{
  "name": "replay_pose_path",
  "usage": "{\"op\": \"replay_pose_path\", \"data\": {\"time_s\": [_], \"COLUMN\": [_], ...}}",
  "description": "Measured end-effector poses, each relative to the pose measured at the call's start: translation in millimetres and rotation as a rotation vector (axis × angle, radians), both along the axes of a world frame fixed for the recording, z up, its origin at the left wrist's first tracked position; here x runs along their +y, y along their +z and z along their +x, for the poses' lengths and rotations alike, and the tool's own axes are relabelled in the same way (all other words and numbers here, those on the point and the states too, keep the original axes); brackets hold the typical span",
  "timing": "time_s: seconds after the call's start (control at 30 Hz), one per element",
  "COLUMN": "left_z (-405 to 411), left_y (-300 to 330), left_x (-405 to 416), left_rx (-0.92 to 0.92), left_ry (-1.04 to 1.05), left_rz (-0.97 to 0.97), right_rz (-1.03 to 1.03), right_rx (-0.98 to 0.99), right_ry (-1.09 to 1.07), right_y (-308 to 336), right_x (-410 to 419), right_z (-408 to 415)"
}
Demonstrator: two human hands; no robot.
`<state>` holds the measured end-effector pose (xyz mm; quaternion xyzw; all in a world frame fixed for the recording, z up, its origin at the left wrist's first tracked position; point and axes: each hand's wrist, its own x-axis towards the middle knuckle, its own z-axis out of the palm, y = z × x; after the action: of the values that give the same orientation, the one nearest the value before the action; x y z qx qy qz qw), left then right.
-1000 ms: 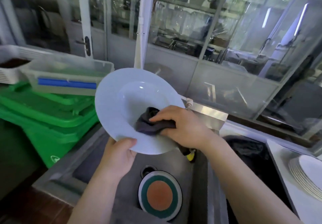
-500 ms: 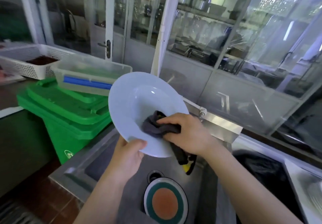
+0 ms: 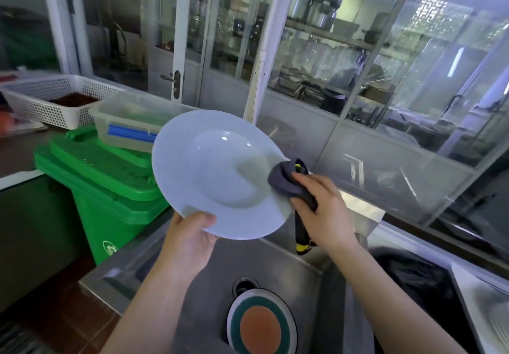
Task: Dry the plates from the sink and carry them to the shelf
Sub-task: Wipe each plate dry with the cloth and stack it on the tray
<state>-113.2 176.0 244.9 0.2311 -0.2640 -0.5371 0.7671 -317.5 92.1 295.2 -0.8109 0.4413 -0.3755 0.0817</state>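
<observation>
A wide-rimmed white plate [image 3: 217, 172] is held tilted above the steel sink [image 3: 275, 265]. My left hand [image 3: 190, 240] grips its lower rim, thumb on the front face. My right hand [image 3: 322, 210] holds a dark grey cloth [image 3: 286, 177] with a yellow edge and presses it against the plate's right rim. Down in the sink, beside the drain, lies a second plate [image 3: 261, 323] with an orange centre and a green ring.
A green wheeled bin [image 3: 110, 188] stands left of the sink with a clear plastic tub [image 3: 129, 122] on its lid. A white perforated basket [image 3: 52, 100] sits further left. Glass-fronted cabinets [image 3: 358, 64] line the back. A stack of white plates [image 3: 493, 315] shows blurred at the right edge.
My right hand has slid the cloth from the plate's centre well out to its right rim. The view has swung left, so the plate stack on the right has nearly left the frame.
</observation>
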Motion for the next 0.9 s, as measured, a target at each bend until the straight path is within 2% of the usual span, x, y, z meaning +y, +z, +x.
{"op": "replay_pose_path", "data": {"time_s": [0.13, 0.2, 0.37, 0.63, 0.8, 0.9], "left_z": [3.0, 4.2, 5.3, 9.2, -0.1, -8.7], "left_y": [-3.1, -5.0, -3.0, -9.2, -20.9, -24.5], "left_x": [0.0, 0.0, 3.4, 5.8, 6.7, 7.6], "left_rx": [0.009, -0.015, -0.055, -0.203, -0.394, -0.481], "left_ry": [0.016, 0.015, -0.030, -0.115, -0.124, -0.153], "left_rz": [0.005, 0.006, -0.025, -0.019, 0.042, 0.046], "right_rz": [-0.141, -0.112, 0.009, 0.065, 0.062, 0.028], "right_rx": [0.125, 0.123, 0.012, -0.068, -0.044, -0.083], "right_ry": [0.255, 0.306, 0.076, -0.185, -0.187, -0.104], "right_y": [-8.1, -4.8, 3.4, 33.7, 52.8, 55.9], "right_x": [23.3, 21.7, -5.0, -55.9, -63.6, -48.2], "right_z": [9.2, 10.9, 14.5, 27.6, 53.2, 77.5]}}
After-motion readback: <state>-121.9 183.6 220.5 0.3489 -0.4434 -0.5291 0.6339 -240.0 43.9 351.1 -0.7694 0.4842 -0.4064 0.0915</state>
